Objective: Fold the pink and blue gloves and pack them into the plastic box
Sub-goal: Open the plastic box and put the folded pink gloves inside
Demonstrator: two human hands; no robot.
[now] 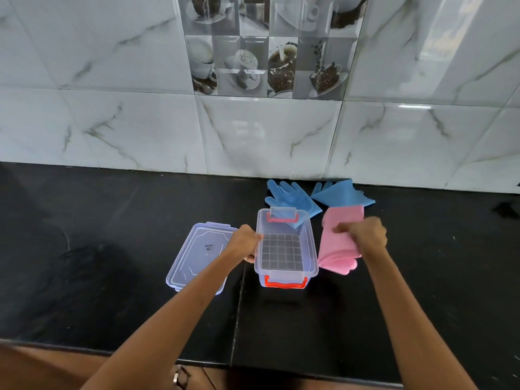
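A clear plastic box (311, 249) with red latches stands open and empty on the black counter. My left hand (247, 240) grips its left rim. Just right of the box lie the pink gloves (336, 249), folded into a stack with the fingers pointing toward me. My right hand (365, 235) is closed on the stack's right side. Behind the box, one blue glove (289, 195) lies flat with fingers toward the wall. A second blue glove (344, 194) lies to its right, partly folded, touching the pink stack's far end.
The box's clear lid (199, 257) lies on the counter left of the box, under my left forearm. A marble-tiled wall (253, 130) rises behind the black counter (112, 249). The counter's front edge runs below my forearms.
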